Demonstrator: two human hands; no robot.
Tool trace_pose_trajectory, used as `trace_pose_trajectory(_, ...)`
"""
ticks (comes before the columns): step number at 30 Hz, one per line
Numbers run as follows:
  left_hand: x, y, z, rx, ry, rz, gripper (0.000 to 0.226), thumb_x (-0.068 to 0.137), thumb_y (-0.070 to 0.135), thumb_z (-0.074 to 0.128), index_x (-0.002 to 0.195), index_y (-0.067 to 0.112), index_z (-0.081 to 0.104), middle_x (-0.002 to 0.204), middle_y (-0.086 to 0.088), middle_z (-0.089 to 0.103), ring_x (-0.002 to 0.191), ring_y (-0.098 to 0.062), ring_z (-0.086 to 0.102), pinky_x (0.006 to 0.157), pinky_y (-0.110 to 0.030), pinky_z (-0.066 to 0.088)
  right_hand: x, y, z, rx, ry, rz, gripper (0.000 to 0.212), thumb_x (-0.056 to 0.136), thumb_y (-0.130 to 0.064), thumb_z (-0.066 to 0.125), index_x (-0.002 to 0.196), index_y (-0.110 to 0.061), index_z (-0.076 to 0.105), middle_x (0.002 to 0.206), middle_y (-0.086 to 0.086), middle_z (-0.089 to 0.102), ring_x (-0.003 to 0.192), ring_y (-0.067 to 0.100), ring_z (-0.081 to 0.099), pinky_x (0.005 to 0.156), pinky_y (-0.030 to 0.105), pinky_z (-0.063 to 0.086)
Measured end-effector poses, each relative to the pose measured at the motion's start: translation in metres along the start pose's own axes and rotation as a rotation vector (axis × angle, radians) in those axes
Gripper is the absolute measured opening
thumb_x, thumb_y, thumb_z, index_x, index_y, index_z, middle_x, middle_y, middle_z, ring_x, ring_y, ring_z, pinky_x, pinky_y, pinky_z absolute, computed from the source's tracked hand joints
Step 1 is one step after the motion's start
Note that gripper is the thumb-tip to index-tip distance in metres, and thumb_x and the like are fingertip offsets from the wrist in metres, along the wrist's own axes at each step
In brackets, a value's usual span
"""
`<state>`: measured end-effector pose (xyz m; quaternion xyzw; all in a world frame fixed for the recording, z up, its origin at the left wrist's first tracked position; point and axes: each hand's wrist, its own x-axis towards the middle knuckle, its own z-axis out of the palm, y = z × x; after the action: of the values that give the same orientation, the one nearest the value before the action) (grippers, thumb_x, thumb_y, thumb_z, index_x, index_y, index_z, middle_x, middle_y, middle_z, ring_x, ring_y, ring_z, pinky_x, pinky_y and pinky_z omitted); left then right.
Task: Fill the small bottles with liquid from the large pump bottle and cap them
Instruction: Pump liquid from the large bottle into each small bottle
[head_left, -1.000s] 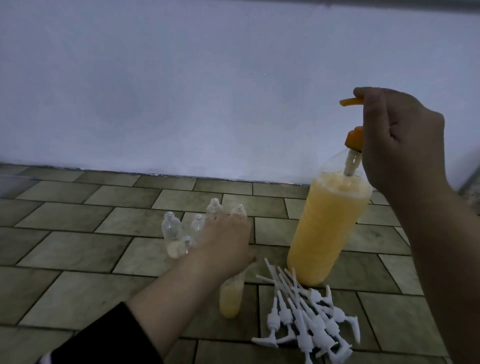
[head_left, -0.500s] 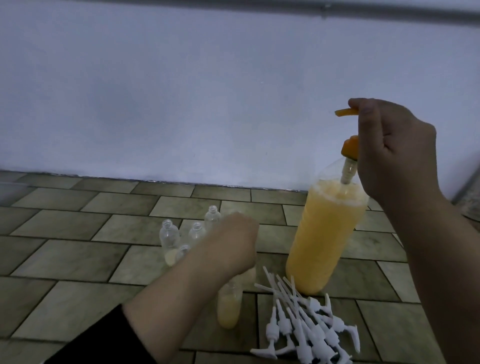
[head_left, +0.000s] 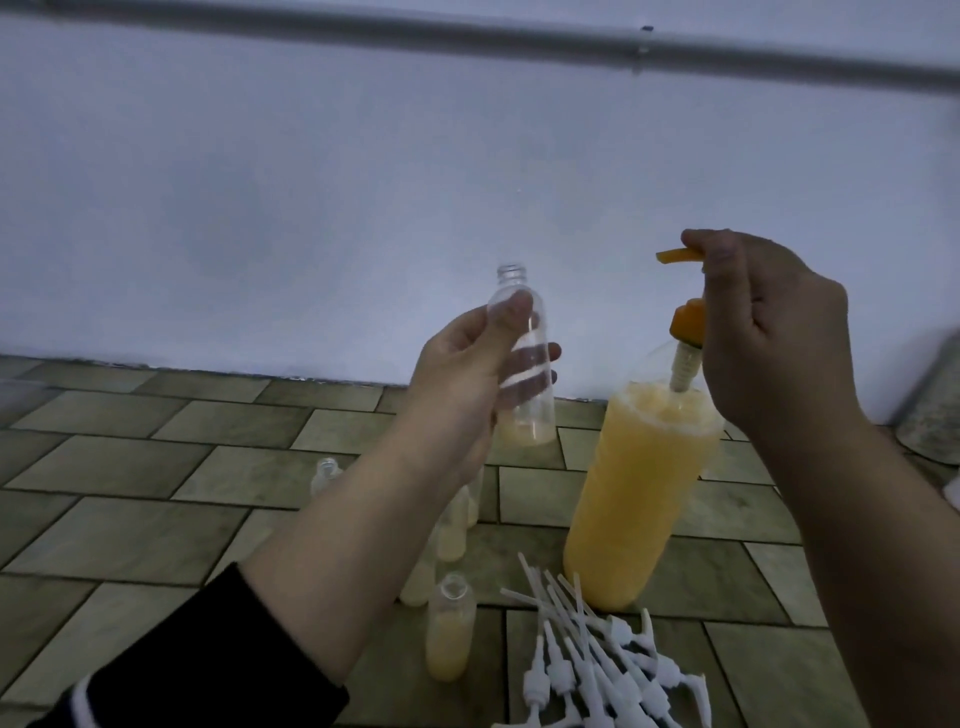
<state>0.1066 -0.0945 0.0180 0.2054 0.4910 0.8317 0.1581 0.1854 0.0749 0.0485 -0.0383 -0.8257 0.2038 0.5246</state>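
My left hand (head_left: 467, 379) grips a small clear bottle (head_left: 524, 364), held upright in the air with a little yellow liquid at its bottom and its mouth open. It hangs left of the large pump bottle (head_left: 639, 499), which stands on the tiled floor full of yellow liquid. My right hand (head_left: 769, 338) holds the orange pump head (head_left: 678, 255), its spout pointing left toward the small bottle. Several other small bottles (head_left: 449, 636) stand on the floor under my left forearm, some part-filled and partly hidden. A pile of white pump caps (head_left: 597, 670) lies in front of the large bottle.
A pale wall (head_left: 311, 182) runs close behind, with a grey pipe (head_left: 467, 31) along its top. A grey object (head_left: 935, 405) sits at the far right edge. Tiled floor (head_left: 130, 467) stretches to the left.
My left hand has lifted a small bottle from the group on the floor up to the level of the pump spout. My right hand stays on the pump head.
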Motion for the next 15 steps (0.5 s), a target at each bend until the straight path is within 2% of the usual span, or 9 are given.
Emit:
trace_pose_trajectory(3,0.006,0.0,0.015,0.413,-0.11,0.087,0.037,0.094,0.04,0.048,0.113,0.01,0.058,0.101,-0.002,0.064,0.081,-0.012,0.063,0.079,-0.031,0.055,0.001,0.0,-0.002,0.003,-0.009,0.014,0.049,0.1,-0.038,0.025,0.114,-0.012,0.065,0.108,-0.003,0.062,0.103,0.023,0.061,0.087,0.04,0.048)
trace_pose_trajectory(5,0.01,0.001,0.023,0.656,-0.213,0.121,0.036,0.099,0.034,0.041,0.125,0.011,0.048,0.106,0.0,0.056,0.086,-0.009,0.056,0.083,-0.026,0.048,0.0,-0.001,-0.003,0.009,-0.013,0.024,0.051,0.1,-0.04,0.024,0.115,-0.013,0.064,0.104,-0.008,0.057,0.101,0.022,0.06,0.087,0.042,0.049)
trace_pose_trajectory(7,0.015,0.001,0.028,0.823,-0.28,0.184,0.036,0.1,0.028,0.041,0.132,0.013,0.04,0.116,0.002,0.048,0.092,-0.007,0.05,0.086,-0.02,0.042,-0.001,-0.002,-0.002,0.012,-0.016,0.03,0.053,0.099,-0.041,0.022,0.113,-0.013,0.064,0.102,-0.005,0.059,0.099,0.022,0.06,0.086,0.042,0.049)
trace_pose_trajectory(8,0.016,0.001,0.03,0.887,-0.288,0.226,0.036,0.099,0.026,0.043,0.133,0.015,0.039,0.12,0.003,0.045,0.091,-0.005,0.049,0.083,-0.016,0.041,-0.001,-0.002,-0.002,0.008,-0.018,0.03,0.053,0.099,-0.042,0.022,0.114,-0.014,0.064,0.102,-0.003,0.061,0.098,0.021,0.06,0.085,0.041,0.049)
trace_pose_trajectory(10,0.019,0.001,0.032,0.942,-0.253,0.288,0.039,0.096,0.026,0.05,0.133,0.018,0.04,0.122,0.006,0.046,0.087,-0.001,0.049,0.076,-0.014,0.039,0.0,-0.003,-0.002,0.011,-0.02,0.023,0.053,0.099,-0.041,0.022,0.113,-0.013,0.064,0.099,-0.003,0.06,0.095,0.021,0.06,0.084,0.04,0.048)
trace_pose_trajectory(12,0.02,0.002,0.034,0.925,-0.217,0.309,0.045,0.094,0.026,0.055,0.135,0.02,0.041,0.12,0.008,0.05,0.088,-0.003,0.05,0.076,-0.012,0.039,0.0,-0.003,-0.002,0.014,-0.02,0.021,0.052,0.1,-0.041,0.022,0.114,-0.013,0.064,0.098,-0.008,0.058,0.094,0.021,0.06,0.082,0.037,0.048)
trace_pose_trajectory(15,0.019,0.005,0.036,0.93,-0.22,0.356,0.05,0.091,0.026,0.06,0.138,0.023,0.041,0.12,0.01,0.053,0.094,-0.005,0.05,0.079,-0.012,0.039,0.0,-0.002,-0.002,0.004,-0.022,0.029,0.052,0.1,-0.041,0.023,0.117,-0.014,0.064,0.105,-0.004,0.061,0.097,0.017,0.058,0.082,0.031,0.044)
